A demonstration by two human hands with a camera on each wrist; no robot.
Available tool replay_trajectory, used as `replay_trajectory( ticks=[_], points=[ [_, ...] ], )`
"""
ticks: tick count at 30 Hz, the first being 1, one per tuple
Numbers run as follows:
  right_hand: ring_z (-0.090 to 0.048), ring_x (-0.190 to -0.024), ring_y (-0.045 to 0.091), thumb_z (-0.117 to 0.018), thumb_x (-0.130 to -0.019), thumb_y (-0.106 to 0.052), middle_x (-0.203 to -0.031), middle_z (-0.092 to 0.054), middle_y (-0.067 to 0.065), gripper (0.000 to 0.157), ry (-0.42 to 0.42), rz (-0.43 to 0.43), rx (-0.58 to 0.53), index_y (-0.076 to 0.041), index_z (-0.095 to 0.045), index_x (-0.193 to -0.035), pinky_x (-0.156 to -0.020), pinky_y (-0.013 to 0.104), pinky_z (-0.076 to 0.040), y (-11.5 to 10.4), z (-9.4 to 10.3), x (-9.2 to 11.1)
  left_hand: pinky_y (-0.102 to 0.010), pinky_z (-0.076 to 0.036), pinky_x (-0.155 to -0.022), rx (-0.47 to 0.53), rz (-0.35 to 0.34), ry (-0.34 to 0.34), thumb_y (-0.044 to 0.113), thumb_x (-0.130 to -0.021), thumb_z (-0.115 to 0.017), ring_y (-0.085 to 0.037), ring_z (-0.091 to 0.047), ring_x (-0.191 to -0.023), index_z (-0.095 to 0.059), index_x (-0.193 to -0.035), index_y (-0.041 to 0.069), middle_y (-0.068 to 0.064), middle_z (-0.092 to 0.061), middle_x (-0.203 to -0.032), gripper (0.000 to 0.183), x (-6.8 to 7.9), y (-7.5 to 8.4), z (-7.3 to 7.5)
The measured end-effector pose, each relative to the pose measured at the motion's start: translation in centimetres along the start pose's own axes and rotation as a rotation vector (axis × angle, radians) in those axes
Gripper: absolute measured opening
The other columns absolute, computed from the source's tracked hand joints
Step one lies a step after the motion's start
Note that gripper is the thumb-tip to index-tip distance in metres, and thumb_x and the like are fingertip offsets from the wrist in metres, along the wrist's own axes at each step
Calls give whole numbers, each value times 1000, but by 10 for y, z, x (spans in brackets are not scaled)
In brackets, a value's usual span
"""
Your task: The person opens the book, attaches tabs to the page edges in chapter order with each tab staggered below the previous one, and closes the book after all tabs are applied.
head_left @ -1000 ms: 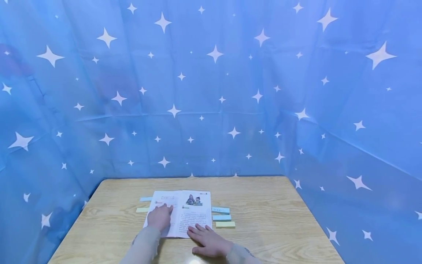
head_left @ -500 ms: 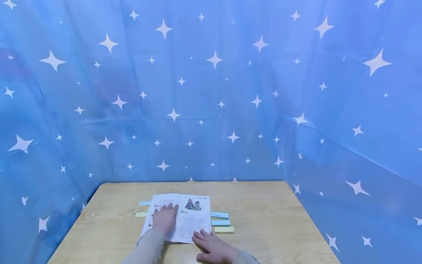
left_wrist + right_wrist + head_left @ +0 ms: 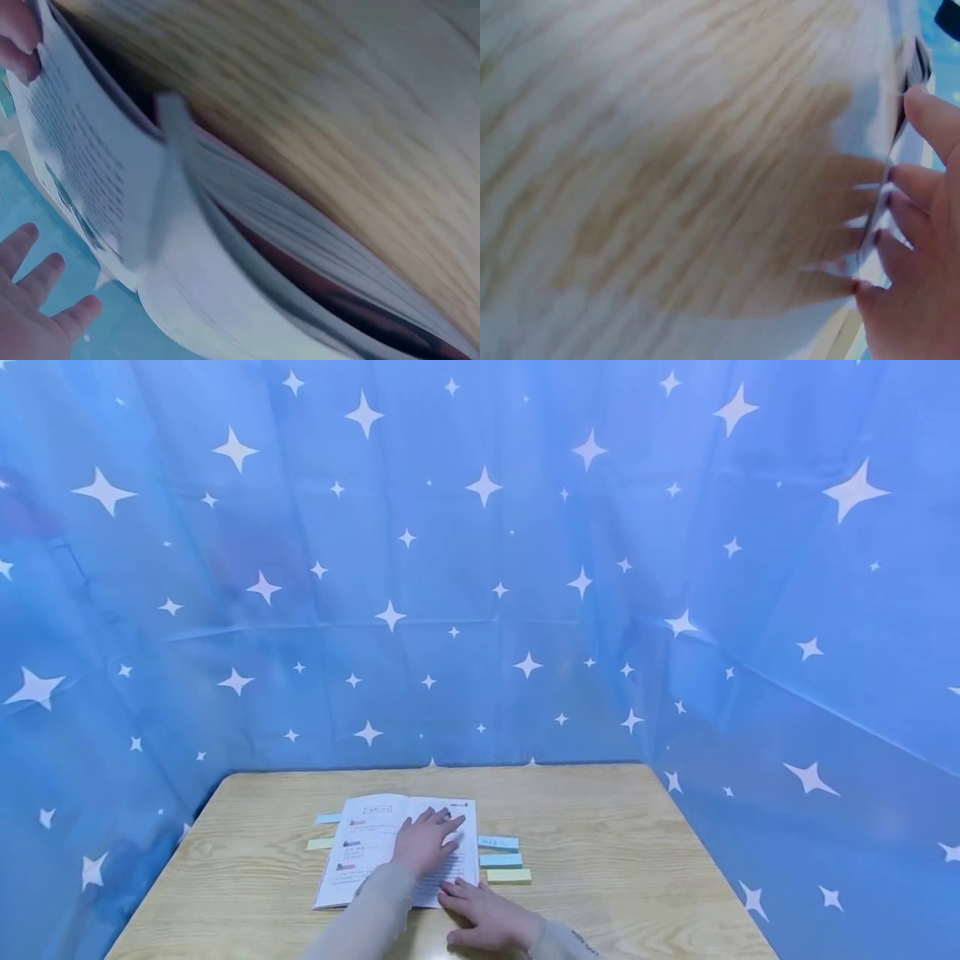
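An open book (image 3: 367, 852) with printed pages lies on the wooden table, its spine running away from me. My left hand (image 3: 426, 845) is spread over the upper part of the right page and covers most of the picture there. In the left wrist view, the left hand (image 3: 34, 322) shows straight, parted fingers; whether they touch the paper I cannot tell. My right hand (image 3: 487, 917) rests with extended fingers at the lower right corner of the book. Up close in the right wrist view, the right hand (image 3: 922, 240) has its fingertips along the book's edge.
Blue sticky tabs (image 3: 501, 861) and a yellow tab (image 3: 509, 877) stick out on the book's right. Another blue tab (image 3: 328, 818) and a yellow tab (image 3: 320, 844) project on its left. A blue star-patterned curtain (image 3: 480, 560) surrounds the wooden table (image 3: 615, 852).
My left hand has moved right, from the left page across the fold onto the right page, uncovering the left page's text. The right hand stays at the lower right corner.
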State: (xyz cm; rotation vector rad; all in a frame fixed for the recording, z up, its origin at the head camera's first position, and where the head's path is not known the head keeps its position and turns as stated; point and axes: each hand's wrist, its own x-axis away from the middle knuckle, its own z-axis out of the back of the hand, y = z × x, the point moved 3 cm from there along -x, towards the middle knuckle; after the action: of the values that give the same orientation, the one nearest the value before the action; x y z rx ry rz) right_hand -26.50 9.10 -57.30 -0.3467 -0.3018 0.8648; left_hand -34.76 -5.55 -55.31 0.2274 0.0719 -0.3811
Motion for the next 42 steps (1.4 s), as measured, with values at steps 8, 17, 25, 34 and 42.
replay_trajectory(
  ticks=[8, 17, 25, 34, 42],
  points=[
    [-27, -143, 23, -49, -98, -48, -156, -31, 3, 63, -23, -3, -39, -12, -39, -149, -112, 46, -31, 1, 7, 12, -60, -36, -104, -11, -27, -18, 38, -92, -64, -34, -46, -131, -63, -131, 29, -5, -56, -138, 40, -7, 14, -3],
    [-29, -142, 25, -54, -97, -42, -152, -37, 10, 61, 29, 28, -55, -7, -43, -146, -110, 52, -32, 4, 9, 17, -64, -32, -104, 46, -36, -66, 37, -91, -64, -37, -48, -128, -65, -128, 28, -7, -59, -133, 38, -16, 30, -18],
    [-32, -140, 25, -57, -96, -41, -151, -39, 12, 60, 44, 43, -26, -6, -47, -143, -109, 48, -34, 4, 8, 16, -61, -39, -99, 17, -4, -7, 31, -86, -71, -29, -60, -112, -73, -111, 25, -4, -68, -116, 26, -26, 35, -24],
    [-31, -141, 22, -57, -95, -40, -153, -36, 7, 60, 32, 28, -27, -11, -44, -146, -109, 49, -34, 6, 4, 18, -63, -42, -93, -17, 18, 49, 30, -79, -77, -32, -64, -95, -75, -96, 24, -2, -69, -94, 18, -33, 42, -29],
    [-31, -141, 22, -58, -95, -40, -152, -37, 6, 58, 28, 16, -11, -10, -47, -144, -109, 49, -35, 2, 5, 16, -58, -48, -80, 71, 78, 22, 28, -79, -79, -29, -60, -83, -75, -91, 21, 1, -62, -83, 14, -34, 42, -26]
  ],
)
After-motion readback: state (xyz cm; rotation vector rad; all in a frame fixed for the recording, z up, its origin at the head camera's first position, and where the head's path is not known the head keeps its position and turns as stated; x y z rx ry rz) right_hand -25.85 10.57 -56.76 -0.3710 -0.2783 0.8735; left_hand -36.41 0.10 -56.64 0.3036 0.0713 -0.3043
